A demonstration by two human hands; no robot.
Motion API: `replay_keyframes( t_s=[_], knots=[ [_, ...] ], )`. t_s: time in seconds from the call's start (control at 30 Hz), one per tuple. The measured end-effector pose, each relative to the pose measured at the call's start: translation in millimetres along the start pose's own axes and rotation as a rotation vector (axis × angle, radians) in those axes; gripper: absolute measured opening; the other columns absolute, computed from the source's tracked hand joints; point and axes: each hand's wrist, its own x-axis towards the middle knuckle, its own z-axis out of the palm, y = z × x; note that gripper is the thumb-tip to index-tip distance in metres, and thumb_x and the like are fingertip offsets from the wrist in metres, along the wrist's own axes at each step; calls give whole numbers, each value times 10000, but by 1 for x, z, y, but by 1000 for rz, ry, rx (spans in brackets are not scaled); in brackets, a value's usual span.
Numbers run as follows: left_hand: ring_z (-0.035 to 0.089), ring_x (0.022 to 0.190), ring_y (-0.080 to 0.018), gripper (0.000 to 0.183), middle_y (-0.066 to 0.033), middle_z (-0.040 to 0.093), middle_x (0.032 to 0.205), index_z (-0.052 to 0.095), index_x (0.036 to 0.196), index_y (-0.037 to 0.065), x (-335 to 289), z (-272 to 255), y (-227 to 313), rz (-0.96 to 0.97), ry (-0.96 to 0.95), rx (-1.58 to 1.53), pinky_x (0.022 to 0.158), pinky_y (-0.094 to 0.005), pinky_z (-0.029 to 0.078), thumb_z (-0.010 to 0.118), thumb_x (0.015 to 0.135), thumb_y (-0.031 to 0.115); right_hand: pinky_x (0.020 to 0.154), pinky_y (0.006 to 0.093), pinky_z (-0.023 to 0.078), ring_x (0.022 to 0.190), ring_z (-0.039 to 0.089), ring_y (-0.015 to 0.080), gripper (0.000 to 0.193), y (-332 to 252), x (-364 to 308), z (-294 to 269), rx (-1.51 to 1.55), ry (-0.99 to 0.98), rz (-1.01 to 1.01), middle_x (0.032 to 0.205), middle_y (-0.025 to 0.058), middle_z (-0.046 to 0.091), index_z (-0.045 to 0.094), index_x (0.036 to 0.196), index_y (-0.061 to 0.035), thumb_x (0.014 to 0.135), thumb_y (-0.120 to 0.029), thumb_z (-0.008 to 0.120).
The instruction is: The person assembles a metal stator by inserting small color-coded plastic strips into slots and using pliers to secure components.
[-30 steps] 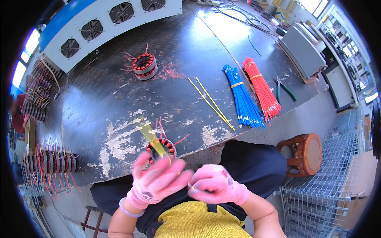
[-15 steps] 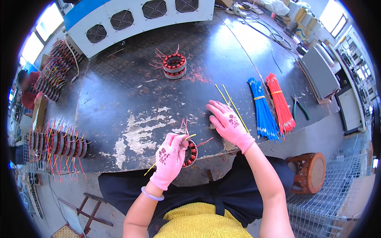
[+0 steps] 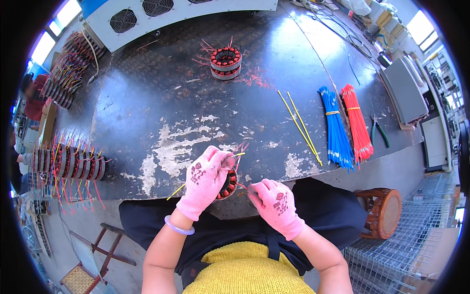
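Note:
Both my hands wear pink gloves. My left hand (image 3: 203,181) is closed round a yellow wire (image 3: 175,192), whose ends stick out by the thumb and below the palm. Under those fingers, at the table's front edge, is a ring-shaped stator (image 3: 229,187) with red windings, partly hidden by the glove. Thin reddish leads rise from its far side. My right hand (image 3: 275,205) pinches a red lead (image 3: 242,186) at the stator's right side. Two more yellow wires (image 3: 299,128) lie on the table to the right.
A second stator (image 3: 225,66) stands farther back. Blue (image 3: 337,130) and red (image 3: 358,127) wire bundles and green-handled pliers (image 3: 379,133) lie right. Rows of stators (image 3: 73,163) line the left edge. A fan-fitted cabinet (image 3: 186,14) stands behind, a wooden stool (image 3: 384,213) right. People are at far left.
My right hand has come from the table by the yellow wires toward me, to the stator, and closed on a red lead. My left hand still holds the yellow wire; the view has shifted slightly.

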Motion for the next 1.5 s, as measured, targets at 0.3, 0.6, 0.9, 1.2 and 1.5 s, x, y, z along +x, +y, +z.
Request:
replay_keyframes(
  t_s=[0.3,0.6,0.9,1.2,1.5],
  knots=[
    [697,894,-285,311,-82,630,1018,668,1194,87,-2,0,7,43,-48,-126,756,-381,551,632,896,3,674,354,522,756,673,199,256,27,76,-15,540,-527,456,850,98,723,714,990,-42,967,-285,635],
    [686,950,-317,275,-115,629,1062,649,1221,63,-1,2,4,53,-12,-105,788,-404,549,630,946,52,617,232,473,702,596,64,263,35,97,4,1085,-670,736,813,9,687,712,1063,-30,980,-280,708],
    [699,881,-332,187,-112,632,1043,630,1136,73,-1,7,1,72,23,-57,714,-415,558,663,953,87,645,236,469,730,570,58,162,15,53,0,1153,-261,668,922,15,680,654,1124,-11,1047,-137,586],
    [707,877,-311,181,-102,631,1024,633,1132,62,-2,6,4,71,16,-28,720,-395,550,650,952,59,630,186,428,715,560,24,153,17,31,0,1192,18,732,936,-21,697,664,1171,-97,1050,-175,612],
    [704,875,-322,194,-105,633,1043,624,1140,74,-3,7,5,53,13,-33,717,-412,556,664,950,75,723,251,534,821,642,85,285,34,33,-18,818,-102,536,955,28,700,681,1195,-20,952,-154,745]
  ],
)
